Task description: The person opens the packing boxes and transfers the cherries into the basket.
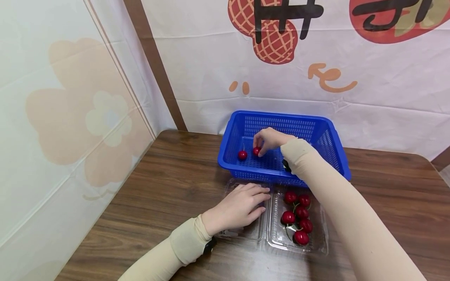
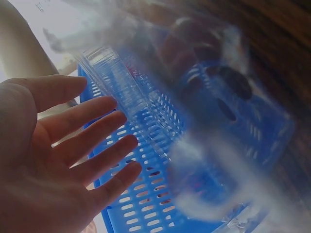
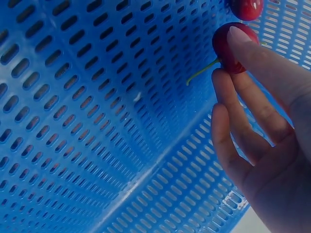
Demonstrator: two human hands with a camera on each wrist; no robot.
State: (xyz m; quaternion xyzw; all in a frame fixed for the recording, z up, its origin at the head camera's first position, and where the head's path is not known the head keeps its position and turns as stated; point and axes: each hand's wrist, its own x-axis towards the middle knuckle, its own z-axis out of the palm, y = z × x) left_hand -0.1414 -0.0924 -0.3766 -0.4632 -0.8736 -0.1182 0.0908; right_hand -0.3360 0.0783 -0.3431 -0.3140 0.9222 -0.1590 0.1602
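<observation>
Cherry (image 3: 225, 48) in right hand (image 1: 270, 138), left hand (image 1: 239, 207) apparently on clear clamshell (image 1: 268, 230).

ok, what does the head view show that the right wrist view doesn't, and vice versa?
Head only: the left hand over one half of the clear plastic box, six cherries in the other half.

Right wrist only: the green stem on the held cherry, and the right hand's palm side.

Both: the right hand pinching that cherry, a second cherry, and the blue basket.
</observation>
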